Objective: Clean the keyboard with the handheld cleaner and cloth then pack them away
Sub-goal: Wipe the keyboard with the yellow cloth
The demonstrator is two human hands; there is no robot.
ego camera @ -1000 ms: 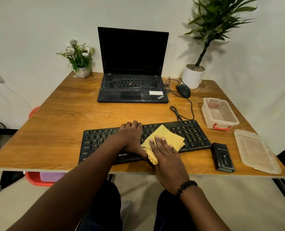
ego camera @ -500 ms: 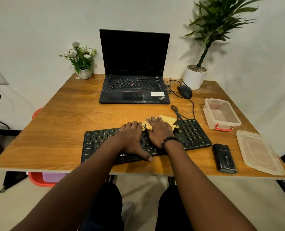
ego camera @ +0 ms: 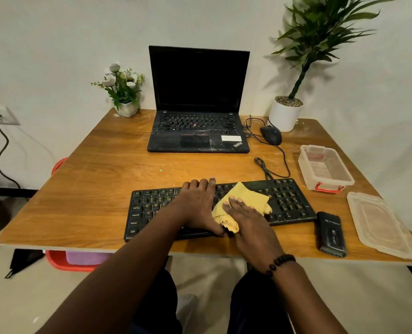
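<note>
A: While left hand [ego camera: 197, 203] lies flat on keyboard [ego camera: 286, 201], fingers straight, right hand [ego camera: 245, 218] presses yellow cloth [ego camera: 248, 198] on the keys, fingers flat.
B: Cleaner?
A: Handheld cleaner [ego camera: 331, 233] on table [ego camera: 91, 189], just right of keyboard, untouched.

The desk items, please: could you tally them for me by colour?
Black: 4 - keyboard, laptop, mouse, handheld cleaner
Yellow: 1 - cloth
Clear plastic: 2 - box, lid
White pots with plants: 2 - flower pot, tall plant pot
Total: 9
</note>
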